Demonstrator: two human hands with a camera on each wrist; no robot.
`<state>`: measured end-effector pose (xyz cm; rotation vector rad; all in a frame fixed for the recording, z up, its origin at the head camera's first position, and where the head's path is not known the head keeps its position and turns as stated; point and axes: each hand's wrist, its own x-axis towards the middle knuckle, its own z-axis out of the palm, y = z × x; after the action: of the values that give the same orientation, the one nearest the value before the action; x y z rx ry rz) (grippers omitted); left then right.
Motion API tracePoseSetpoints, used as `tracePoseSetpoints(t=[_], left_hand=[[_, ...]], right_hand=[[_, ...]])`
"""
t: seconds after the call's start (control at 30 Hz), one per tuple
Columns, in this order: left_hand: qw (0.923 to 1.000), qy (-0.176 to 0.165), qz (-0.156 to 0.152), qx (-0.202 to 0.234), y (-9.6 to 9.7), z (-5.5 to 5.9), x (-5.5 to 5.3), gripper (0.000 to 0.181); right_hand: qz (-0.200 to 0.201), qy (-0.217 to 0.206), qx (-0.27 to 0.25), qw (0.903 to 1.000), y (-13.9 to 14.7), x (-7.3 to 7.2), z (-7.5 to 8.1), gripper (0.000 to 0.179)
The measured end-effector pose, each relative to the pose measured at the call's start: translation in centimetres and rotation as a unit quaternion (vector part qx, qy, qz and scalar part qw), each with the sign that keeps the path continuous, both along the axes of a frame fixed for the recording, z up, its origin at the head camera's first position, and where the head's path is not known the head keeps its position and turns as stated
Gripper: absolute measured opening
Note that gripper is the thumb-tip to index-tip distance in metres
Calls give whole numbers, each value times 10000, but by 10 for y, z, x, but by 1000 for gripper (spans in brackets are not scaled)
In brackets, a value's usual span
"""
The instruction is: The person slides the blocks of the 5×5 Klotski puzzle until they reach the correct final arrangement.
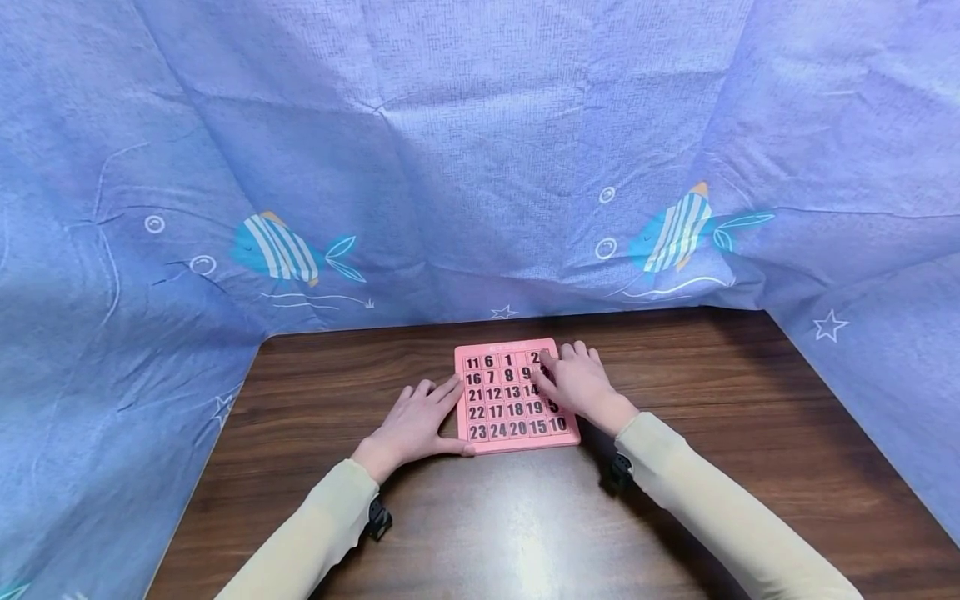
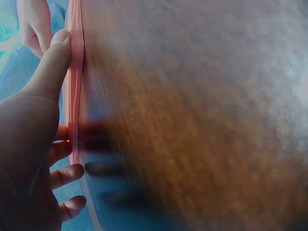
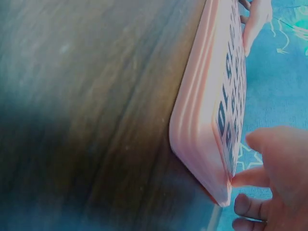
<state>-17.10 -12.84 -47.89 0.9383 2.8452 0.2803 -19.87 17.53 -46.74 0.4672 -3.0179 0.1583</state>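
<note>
A pink sliding number puzzle (image 1: 517, 447) lies flat on the table, its tiles bearing black numbers in rows. My left hand (image 1: 411, 423) rests at its left side, fingers extended along the left edge and thumb touching the lower left corner. In the left wrist view the thumb (image 2: 54, 60) lies against the puzzle's pink side (image 2: 76, 57). My right hand (image 1: 583, 382) reaches over the upper right part, with thumb and index finger at the tiles and the other fingers beyond the right edge. It hides several right-hand tiles. The right wrist view shows the puzzle's ridged side (image 3: 192, 115).
The brown wood-grain table (image 1: 337, 367) extends around the puzzle, with a bright reflection near its front. A blue cloth (image 1: 480, 167) printed with fish and stars hangs behind and at both sides. Dark wrist devices (image 1: 378, 519) sit under the sleeves.
</note>
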Motion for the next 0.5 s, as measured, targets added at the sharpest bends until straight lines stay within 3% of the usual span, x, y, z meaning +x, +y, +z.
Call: tracePoseSetpoints(t=[0.3,0.5], left_hand=[[10000,-42,33,0,1,3,1,110],[10000,25,16,-30,1,2,1,110]], right_hand=[[271,-24,34,9996,-13,-2,-3,50],[382,-147,-68,9991,-2,0,-3,51]])
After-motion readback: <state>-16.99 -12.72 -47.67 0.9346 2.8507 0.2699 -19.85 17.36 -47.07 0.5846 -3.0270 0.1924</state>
